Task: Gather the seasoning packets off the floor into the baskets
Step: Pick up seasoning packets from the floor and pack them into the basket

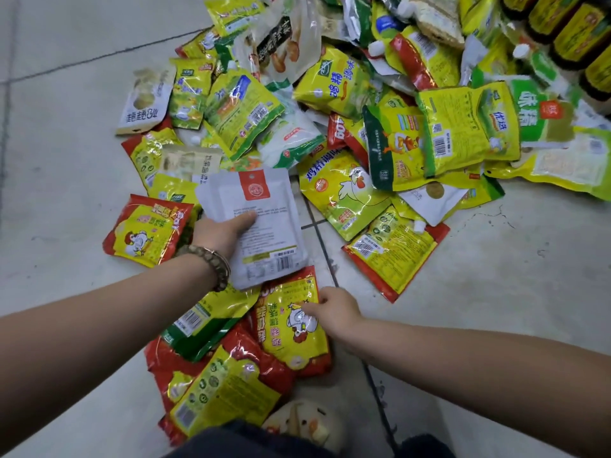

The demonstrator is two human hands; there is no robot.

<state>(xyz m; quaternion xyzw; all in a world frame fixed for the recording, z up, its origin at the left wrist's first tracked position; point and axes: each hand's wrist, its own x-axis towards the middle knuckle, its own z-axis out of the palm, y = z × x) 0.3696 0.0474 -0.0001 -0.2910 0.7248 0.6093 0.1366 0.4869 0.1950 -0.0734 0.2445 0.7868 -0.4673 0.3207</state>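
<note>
A red-and-yellow packet is seen flat on the floor, just left of the left hand. A beaded bracelet is worn on that wrist. A white packet with a red label is held in the left hand. The thumb is pressed on its printed face and the other fingers are hidden beneath it, so the grip is closed round the packet. The white packet is held over the heap, its barcode end nearest the wrist. Below that wrist a green packet is laid across red ones.

The right hand is set on a chicken packet, which lies on the floor just below the white packet. Its fingers are bent and their tips touch the packet's upper part. Whether the packet is pinched cannot be told. Below these fingers, at the lower edge, a chick-faced plush thing is partly seen. To their right a red-bordered packet is spread on the floor, apart from the hand.

Beyond both hands the main pile of yellow, green and red packets is heaped on the floor, many of them overlapping. At the far right, past the pile, dark bottles with yellow labels are seen.
</note>
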